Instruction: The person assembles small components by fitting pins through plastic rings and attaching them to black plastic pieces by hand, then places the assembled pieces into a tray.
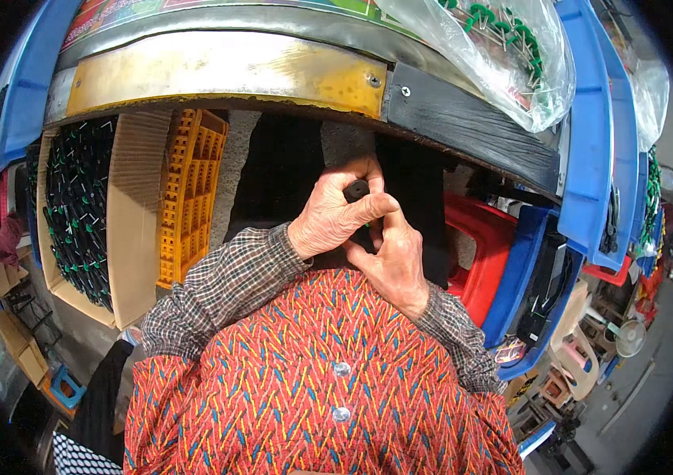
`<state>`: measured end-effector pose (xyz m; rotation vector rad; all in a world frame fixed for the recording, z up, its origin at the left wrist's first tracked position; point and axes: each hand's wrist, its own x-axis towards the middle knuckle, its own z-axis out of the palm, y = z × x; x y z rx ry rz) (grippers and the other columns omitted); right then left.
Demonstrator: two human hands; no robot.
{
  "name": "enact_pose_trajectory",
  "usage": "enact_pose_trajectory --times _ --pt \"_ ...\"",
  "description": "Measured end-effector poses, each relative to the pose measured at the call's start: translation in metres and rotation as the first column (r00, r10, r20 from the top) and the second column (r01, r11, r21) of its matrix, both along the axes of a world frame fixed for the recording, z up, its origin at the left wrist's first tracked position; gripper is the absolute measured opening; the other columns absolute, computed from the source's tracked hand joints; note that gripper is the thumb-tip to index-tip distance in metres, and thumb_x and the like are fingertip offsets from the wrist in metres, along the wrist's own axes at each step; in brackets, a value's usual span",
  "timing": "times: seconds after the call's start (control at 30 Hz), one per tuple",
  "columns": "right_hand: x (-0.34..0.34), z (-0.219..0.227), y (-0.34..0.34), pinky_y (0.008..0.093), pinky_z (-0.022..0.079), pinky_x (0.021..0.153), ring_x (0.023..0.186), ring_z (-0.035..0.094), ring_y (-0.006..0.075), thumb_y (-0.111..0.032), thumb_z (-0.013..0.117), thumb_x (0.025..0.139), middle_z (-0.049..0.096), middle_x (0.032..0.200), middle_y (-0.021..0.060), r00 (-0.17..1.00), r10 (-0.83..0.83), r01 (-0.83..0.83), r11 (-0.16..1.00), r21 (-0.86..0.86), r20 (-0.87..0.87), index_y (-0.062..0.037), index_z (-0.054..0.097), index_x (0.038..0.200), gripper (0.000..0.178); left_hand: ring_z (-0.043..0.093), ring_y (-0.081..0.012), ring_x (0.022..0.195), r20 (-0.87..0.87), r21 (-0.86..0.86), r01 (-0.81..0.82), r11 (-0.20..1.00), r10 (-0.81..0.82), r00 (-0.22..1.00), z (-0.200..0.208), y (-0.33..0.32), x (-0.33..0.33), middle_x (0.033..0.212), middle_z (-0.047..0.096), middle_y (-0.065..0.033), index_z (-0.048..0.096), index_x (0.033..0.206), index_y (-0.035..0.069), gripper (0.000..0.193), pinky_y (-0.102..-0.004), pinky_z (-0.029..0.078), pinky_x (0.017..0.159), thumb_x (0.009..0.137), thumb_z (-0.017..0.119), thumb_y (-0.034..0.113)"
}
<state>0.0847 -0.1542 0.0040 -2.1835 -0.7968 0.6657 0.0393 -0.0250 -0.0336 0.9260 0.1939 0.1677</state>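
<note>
My left hand (335, 207) is closed round a dark, round-ended handle-like piece (356, 190), its blunt end showing between thumb and fingers. Right up against it, my right hand (397, 265) has its thumb and fingers bent inward at the lower side of the same spot. A sliver of green shows between the two hands; what the right fingers grip there is hidden. Both hands are held in front of the red patterned apron (313, 356), below the edge of the workbench (226, 71).
A cardboard box (134, 214) of black and green pieces stands at the left beside an orange crate (190, 198). On the bench lies a plastic bag (542, 103) of green-headed parts. Blue bins (586, 158) and a red stool-like plastic piece (483, 253) are at the right.
</note>
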Motion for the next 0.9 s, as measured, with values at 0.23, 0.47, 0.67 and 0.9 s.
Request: enact_pose_trajectory --times 0.23,0.47,0.67,0.9 --pt "0.001 0.005 0.003 0.0392 0.044 0.053 0.056 0.056 0.0292 -0.011 0.073 0.071 0.052 0.066 0.0128 0.998 -0.033 0.033 0.999 -0.005 -0.044 -0.0008 0.047 0.089 0.033 0.056 -0.0072 0.064 -0.036 0.014 0.045 0.999 -0.044 0.998 0.001 0.004 0.001 0.078 0.054 -0.0025 0.050 0.088 0.006 0.027 -0.0205 0.050 0.056 0.083 0.073 0.019" --pt "0.007 0.010 0.000 0.0354 0.047 0.058 0.066 0.063 0.0238 -0.004 0.071 0.071 0.058 0.073 0.0121 0.996 -0.084 0.083 0.991 0.108 0.005 -0.0011 0.050 0.093 0.030 0.057 -0.0114 0.088 -0.053 0.094 0.005 0.996 0.000 0.999 0.012 0.014 -0.012 0.100 0.060 -0.0071 0.050 0.119 -0.001 0.051 -0.0252 0.049 0.079 0.078 0.076 0.014" --pt "0.009 0.014 -0.002 0.0256 0.041 0.052 0.056 0.044 0.0096 -0.008 0.074 0.073 0.051 0.066 0.0029 0.993 -0.032 0.038 0.998 0.052 -0.110 -0.0006 0.054 0.096 0.032 0.061 -0.0109 0.080 -0.144 0.061 -0.063 0.996 0.071 0.987 0.010 0.011 -0.028 0.093 0.064 -0.0065 0.058 0.107 -0.003 0.026 -0.0238 0.052 0.070 0.084 0.068 0.005" --pt "0.011 0.015 -0.009 0.0182 0.041 0.049 0.054 0.050 0.0027 -0.015 0.050 0.097 0.055 0.067 -0.0015 0.845 -0.061 0.213 0.950 0.230 -0.532 -0.0007 0.057 0.090 0.017 0.061 -0.0085 0.073 -0.157 0.122 -0.116 0.986 0.135 0.978 0.017 0.015 -0.029 0.088 0.065 -0.0056 0.061 0.105 -0.002 0.019 -0.0205 0.050 0.055 0.088 0.064 0.007"
